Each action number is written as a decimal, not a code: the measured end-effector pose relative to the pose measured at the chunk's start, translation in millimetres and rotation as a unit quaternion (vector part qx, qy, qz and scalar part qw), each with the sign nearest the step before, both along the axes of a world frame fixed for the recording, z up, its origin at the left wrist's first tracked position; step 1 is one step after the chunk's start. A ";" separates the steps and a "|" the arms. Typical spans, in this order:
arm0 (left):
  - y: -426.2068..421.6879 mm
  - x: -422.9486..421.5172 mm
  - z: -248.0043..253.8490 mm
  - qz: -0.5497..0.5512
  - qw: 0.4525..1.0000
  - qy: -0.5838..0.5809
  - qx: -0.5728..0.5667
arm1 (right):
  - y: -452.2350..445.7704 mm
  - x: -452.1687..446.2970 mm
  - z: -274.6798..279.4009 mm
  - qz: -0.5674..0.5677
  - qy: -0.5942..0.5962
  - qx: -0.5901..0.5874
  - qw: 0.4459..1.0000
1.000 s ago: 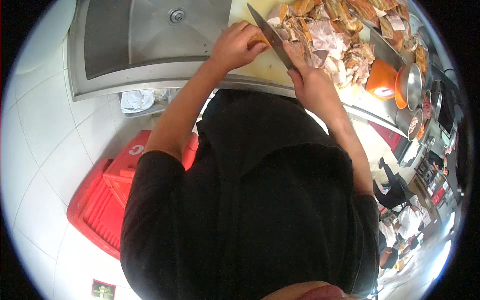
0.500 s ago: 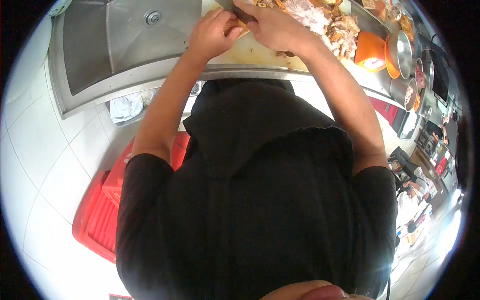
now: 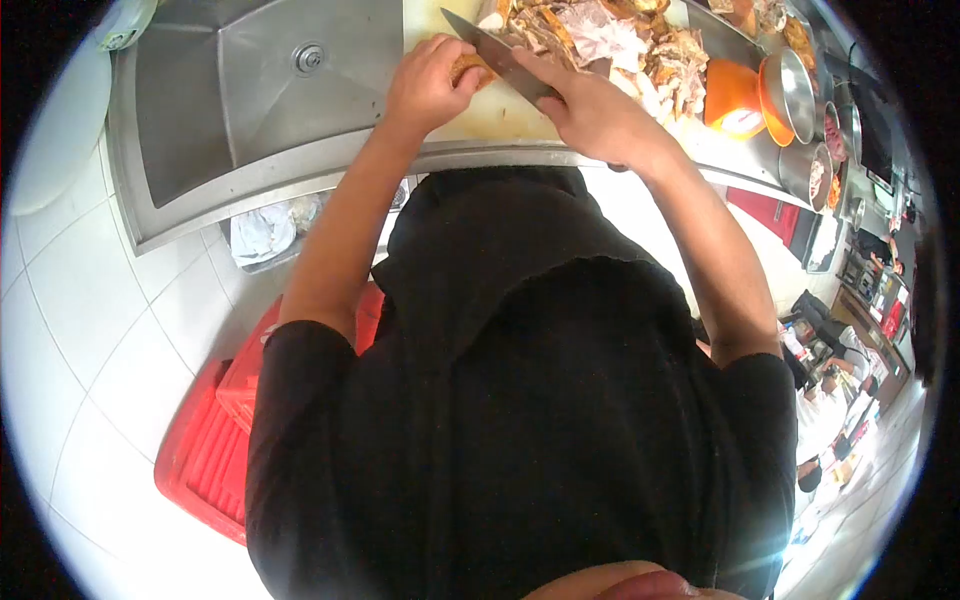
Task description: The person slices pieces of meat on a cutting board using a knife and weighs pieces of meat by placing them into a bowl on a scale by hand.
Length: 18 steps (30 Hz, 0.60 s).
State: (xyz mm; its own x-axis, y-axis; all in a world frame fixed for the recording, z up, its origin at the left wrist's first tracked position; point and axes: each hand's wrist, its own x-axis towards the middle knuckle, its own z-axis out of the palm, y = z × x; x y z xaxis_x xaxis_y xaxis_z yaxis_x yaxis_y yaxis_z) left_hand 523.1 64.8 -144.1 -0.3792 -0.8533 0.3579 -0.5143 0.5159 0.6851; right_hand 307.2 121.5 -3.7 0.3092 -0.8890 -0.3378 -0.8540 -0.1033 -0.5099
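Note:
My right hand (image 3: 600, 112) is closed around the handle of a knife (image 3: 506, 62), its blade slanting up to the left over the pale cutting board (image 3: 500, 122). My left hand (image 3: 428, 85) curls its fingers over a browned piece of meat (image 3: 466, 70) at the board's left side. A narrow gap shows between the blade and that piece. Just beyond the knife, a heap of chopped meat (image 3: 605, 45) with pale and brown pieces covers the far part of the board. The underside of the held piece is hidden by my fingers.
A steel sink (image 3: 265, 95) adjoins the board on the left. On the right stand an orange object (image 3: 733, 98), an orange-rimmed metal bowl (image 3: 792, 95) and more metal containers. Red plastic crates (image 3: 210, 450) sit on the floor at left. Other people (image 3: 825, 410) are far right.
My right hand has drawn the knife back to the right and toward me, so more blade shows. My left hand stays at the browned meat. The whole view has shifted slightly.

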 end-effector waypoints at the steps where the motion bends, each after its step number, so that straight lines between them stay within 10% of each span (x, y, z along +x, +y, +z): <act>1: 0.1 0.5 -3.5 -0.006 1.000 0.007 0.002 | 9.8 -1.4 0.8 -0.003 0.008 -0.003 1.000; 18: -7.7 8.1 -4.3 -0.028 0.999 -0.018 0.030 | 43.2 13.2 -97.2 -0.097 -0.051 -0.083 0.990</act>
